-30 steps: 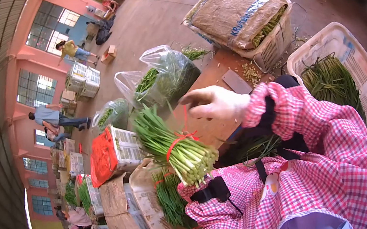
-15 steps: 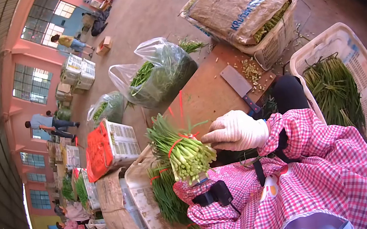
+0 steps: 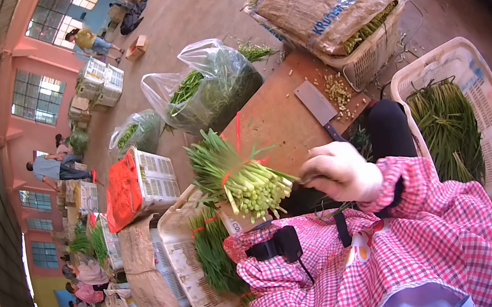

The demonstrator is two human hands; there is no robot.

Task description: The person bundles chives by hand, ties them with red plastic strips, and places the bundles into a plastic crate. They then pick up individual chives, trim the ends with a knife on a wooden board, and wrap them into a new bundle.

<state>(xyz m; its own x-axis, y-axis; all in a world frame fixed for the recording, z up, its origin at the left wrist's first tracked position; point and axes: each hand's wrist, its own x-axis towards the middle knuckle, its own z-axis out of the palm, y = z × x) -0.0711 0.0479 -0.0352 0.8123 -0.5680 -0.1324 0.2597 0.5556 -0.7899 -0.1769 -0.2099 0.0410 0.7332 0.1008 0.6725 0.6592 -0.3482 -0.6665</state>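
A thick bundle of green stalks [image 3: 243, 176], bound with a red tie, is held up in front of me with its pale cut ends towards me. It sits at the end of my left sleeve; my left hand is hidden behind and under it. My right hand [image 3: 344, 176], in a white glove, is at the bundle's right side. Its fingers are closed around the tip of a stalk that sticks out from the cut ends. Beyond lies a wooden board [image 3: 274, 126] with a cleaver [image 3: 317, 104] and small chopped bits [image 3: 338, 92].
A crate of tied green bundles [image 3: 179, 262] stands at left, another with long dark stalks [image 3: 446, 126] at right. Clear bags of greens [image 3: 209, 91] and a sack-covered crate [image 3: 325, 7] are behind the board. Several people are farther off at left.
My right hand has moved a little to the right, its fingers now more curled at a stalk's end. The bundle has tilted slightly, and one stalk sticks out further.
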